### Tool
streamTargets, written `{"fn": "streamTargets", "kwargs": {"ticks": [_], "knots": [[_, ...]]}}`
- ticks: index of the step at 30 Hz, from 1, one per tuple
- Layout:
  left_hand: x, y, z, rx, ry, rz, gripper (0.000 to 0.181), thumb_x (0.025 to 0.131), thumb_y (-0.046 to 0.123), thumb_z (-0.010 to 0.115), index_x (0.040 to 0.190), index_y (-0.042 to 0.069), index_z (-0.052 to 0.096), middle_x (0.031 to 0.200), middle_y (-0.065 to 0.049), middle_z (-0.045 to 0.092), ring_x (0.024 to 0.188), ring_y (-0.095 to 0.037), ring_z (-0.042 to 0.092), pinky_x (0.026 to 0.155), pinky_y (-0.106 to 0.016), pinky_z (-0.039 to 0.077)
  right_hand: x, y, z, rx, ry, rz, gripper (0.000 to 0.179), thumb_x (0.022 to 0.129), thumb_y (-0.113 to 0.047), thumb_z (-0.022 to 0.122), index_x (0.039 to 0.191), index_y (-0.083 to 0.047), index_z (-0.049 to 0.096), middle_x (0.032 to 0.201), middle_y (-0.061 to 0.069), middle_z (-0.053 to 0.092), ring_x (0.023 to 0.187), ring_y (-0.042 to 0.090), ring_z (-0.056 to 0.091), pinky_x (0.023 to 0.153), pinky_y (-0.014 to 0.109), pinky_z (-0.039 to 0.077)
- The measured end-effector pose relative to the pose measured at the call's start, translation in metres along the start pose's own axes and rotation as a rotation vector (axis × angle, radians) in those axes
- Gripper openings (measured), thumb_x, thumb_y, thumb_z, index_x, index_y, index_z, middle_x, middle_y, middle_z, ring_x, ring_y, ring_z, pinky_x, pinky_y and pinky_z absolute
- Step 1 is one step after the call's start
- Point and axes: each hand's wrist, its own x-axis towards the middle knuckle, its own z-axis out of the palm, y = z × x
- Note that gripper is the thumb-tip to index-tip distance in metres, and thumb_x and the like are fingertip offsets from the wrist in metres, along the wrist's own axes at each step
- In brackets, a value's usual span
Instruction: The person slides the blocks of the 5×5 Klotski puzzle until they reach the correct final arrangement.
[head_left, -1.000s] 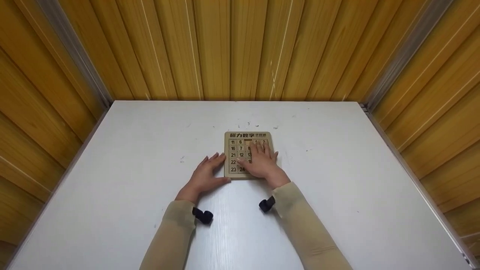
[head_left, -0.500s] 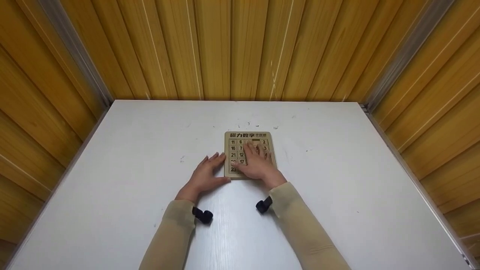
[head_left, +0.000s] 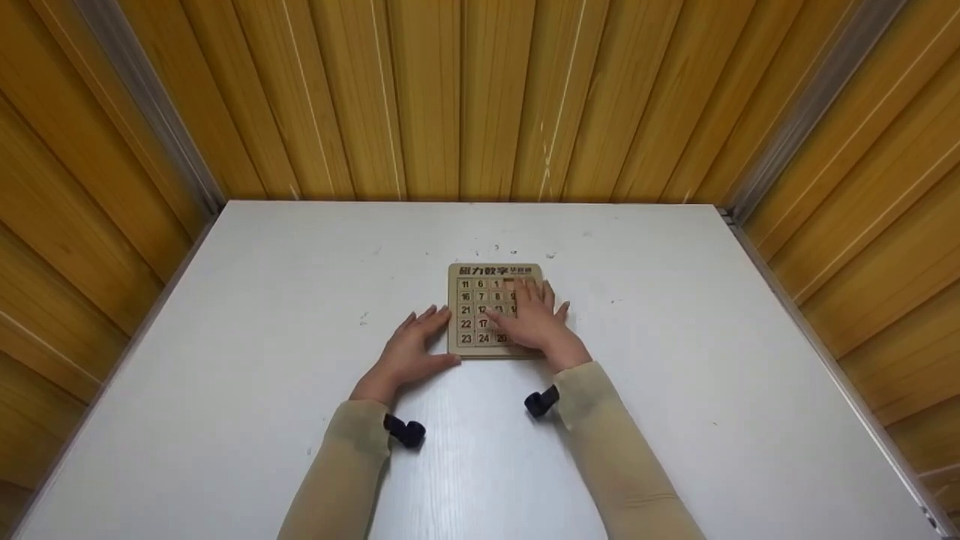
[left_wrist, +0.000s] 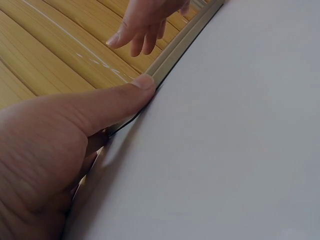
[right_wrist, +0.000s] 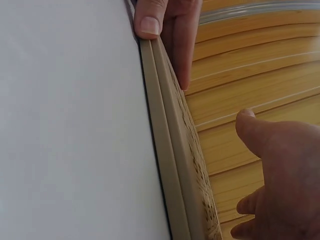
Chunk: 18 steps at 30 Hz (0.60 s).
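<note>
A wooden sliding number puzzle point(head_left: 480, 352) lies on the white table, with rows of numbered tiles below a printed heading. In its top row, tile 1 point(head_left: 496, 284) has a gap on its right. My left hand point(head_left: 409, 356) holds the puzzle's near left corner, thumb on the front edge and fingers along the left side. The left wrist view shows that thumb point(left_wrist: 125, 97) against the board's edge. My right hand point(head_left: 536, 322) is spread over the right-hand tiles and hides several of them. Seen from the right wrist, its thumb point(right_wrist: 252, 135) stands apart from the tile face.
The white table point(head_left: 300, 300) carries small dark marks behind the puzzle. Yellow wood-look panels point(head_left: 420, 105) enclose the back and both sides. A small black camera point(head_left: 405, 433) sits on the left wrist and another black camera point(head_left: 540, 403) on the right.
Tile 1 has slid one place left, so the top-row gap is now in the fourth column. My right hand moved left, then back to the right. The left hand stays still.
</note>
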Motion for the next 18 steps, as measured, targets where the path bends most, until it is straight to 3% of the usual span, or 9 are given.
{"fn": "streamTargets", "kwargs": {"ticks": [8, 14, 18], "knots": [[0.000, 0.000, -0.001, 0.004, -0.006, 0.007, 0.089, 0.083, 0.036, 0.084, 0.157, 0.013, 0.042, 0.164, -0.005, 0.041, 0.158, -0.025, 0.030, 0.135, -0.047, 0.012, 0.000, 0.004, 0.001, -0.026, -0.035, 0.018, 0.099, 0.098, -0.070, 0.045, 0.166, -0.009, 0.007, 0.174, 0.018, -0.001, 0.160, 0.044, -0.009, 0.122, 0.078, -0.008], [0.000, 0.000, 0.000, -0.001, -0.001, 0.001, 0.089, 0.083, 0.036, 0.084, 0.158, 0.014, 0.041, 0.164, -0.004, 0.041, 0.158, -0.024, 0.030, 0.135, -0.047, 0.012, 0.001, 0.001, 0.006, -0.042, -0.025, -0.022, 0.096, 0.098, -0.070, 0.045, 0.167, -0.014, 0.008, 0.175, 0.015, -0.001, 0.160, 0.043, -0.009, 0.122, 0.079, -0.007], [0.000, 0.001, 0.000, 0.001, -0.011, -0.036, 0.090, 0.083, 0.038, 0.084, 0.159, 0.017, 0.040, 0.165, -0.001, 0.039, 0.159, -0.023, 0.027, 0.135, -0.047, 0.012, 0.003, -0.001, 0.012, -0.033, -0.033, -0.054, 0.098, 0.097, -0.071, 0.047, 0.167, -0.014, 0.009, 0.175, 0.012, 0.001, 0.160, 0.043, -0.010, 0.122, 0.078, -0.006]]}}
